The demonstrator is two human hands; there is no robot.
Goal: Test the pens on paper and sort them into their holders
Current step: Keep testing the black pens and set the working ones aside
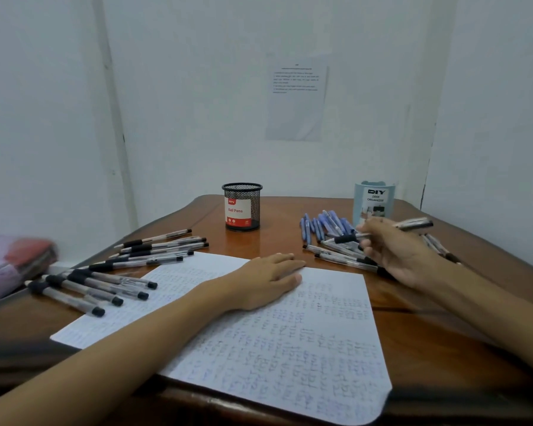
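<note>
Holding a clear pen with black trim just above the table, the person's right hand grips it in curled fingers near the right edge, over a loose pile of similar clear pens. The left hand lies flat with its fingers straight on a sheet of paper, pinning it near the front edge. The sheet is crowded with small scribbles.

A spread of black-gripped pens lies along the left edge. Blue pens are heaped toward the far right corner, just beside a pale blue desk organizer. A black mesh holder (labelled "Ball Pens") stands at the middle of the far edge. No pens show above either rim.

This looks like the pick-up before a test. The next move would be turning the tip down to a bare patch of paper.
</note>
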